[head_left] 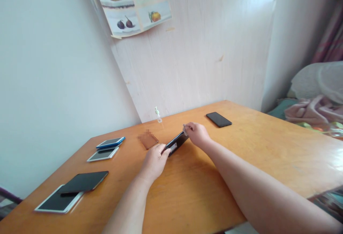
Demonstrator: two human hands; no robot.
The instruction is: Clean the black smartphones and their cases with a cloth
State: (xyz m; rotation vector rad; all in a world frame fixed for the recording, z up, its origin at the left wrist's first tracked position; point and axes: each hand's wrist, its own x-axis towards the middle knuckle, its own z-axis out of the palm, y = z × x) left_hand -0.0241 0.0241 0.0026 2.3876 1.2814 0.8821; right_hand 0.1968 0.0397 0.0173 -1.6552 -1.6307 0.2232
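Note:
My left hand (pixel 155 160) grips the near end of a black tablet (pixel 180 143), thumb on its face. The tablet is tilted up off the table, and a small pale label (pixel 173 148) shows near my thumb. At the tablet's far upper corner, my right hand (pixel 197 134) is closed on a small whitish wipe (pixel 184 130), which touches the edge there. Most of the wipe is hidden by my fingers, so I cannot tell if it is cloth or paper.
On the orange-brown table (pixel 257 155), a blue-edged tablet (pixel 110 142) overlaps a white tablet (pixel 103 154). Nearer, a dark tablet (pixel 85 182) rests partly on another white tablet (pixel 57 201). A brown flat case (pixel 148 141), partly pixelated, a clear pump bottle (pixel 158 115) and a black tablet (pixel 219 119) lie farther back.

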